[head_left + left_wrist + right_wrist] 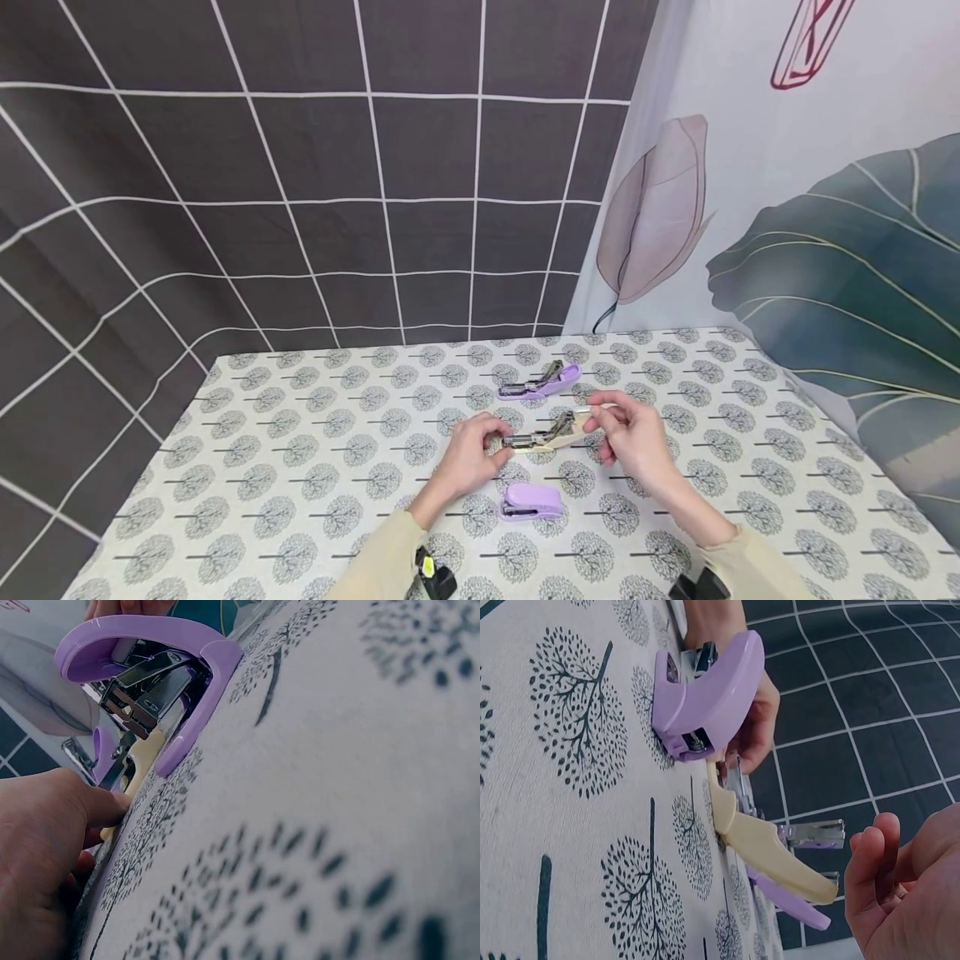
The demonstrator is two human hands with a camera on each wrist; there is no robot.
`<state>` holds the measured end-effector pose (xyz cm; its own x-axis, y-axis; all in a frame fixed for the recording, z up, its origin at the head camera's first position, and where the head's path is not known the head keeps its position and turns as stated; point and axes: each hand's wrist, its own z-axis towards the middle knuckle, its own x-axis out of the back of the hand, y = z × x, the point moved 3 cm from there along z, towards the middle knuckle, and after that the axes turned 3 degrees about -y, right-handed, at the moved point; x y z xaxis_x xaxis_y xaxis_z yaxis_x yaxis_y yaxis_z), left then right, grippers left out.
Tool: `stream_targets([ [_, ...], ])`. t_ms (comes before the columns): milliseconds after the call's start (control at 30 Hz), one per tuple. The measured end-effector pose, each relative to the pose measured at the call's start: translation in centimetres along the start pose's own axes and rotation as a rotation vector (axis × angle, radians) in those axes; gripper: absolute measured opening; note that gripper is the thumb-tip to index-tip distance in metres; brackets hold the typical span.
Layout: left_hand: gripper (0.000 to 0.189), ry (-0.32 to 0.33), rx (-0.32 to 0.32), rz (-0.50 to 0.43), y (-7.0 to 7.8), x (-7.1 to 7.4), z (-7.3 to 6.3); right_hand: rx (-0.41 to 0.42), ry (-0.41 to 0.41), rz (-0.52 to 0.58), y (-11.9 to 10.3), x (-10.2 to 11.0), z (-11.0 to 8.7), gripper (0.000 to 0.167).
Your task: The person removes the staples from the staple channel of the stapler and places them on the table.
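An opened-out cream stapler (pixel 564 440) lies across the middle of the table, its metal magazine exposed and its top arm swung back to the right. My left hand (pixel 471 454) pinches the left end of its base between thumb and fingers. Close to the raised handle end is my right hand (pixel 633 437), its fingers loosely bent; in the right wrist view a small gap separates these fingertips (pixel 885 829) from the cream handle (pixel 780 859). Nearer me sits a folded purple stapler (pixel 531 502), and behind lies another purple stapler (pixel 542 383), opened out.
A tree-patterned cloth (pixel 300 450) covers the table. Behind it hangs a dark curtain with white grid lines (pixel 420 150), and at the right a pale curtain with leaf prints (pixel 825 275).
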<state>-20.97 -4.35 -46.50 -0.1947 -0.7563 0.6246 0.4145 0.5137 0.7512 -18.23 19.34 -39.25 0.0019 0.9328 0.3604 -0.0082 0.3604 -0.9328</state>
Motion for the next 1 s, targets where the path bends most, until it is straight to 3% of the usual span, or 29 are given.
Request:
stream_targets([
  [1000, 0.023, 0.019, -0.020, 0.000, 0.3, 0.1, 0.0, -0.042, 0.018, 0.008, 2.0, 2.1, -0.1, 0.024],
])
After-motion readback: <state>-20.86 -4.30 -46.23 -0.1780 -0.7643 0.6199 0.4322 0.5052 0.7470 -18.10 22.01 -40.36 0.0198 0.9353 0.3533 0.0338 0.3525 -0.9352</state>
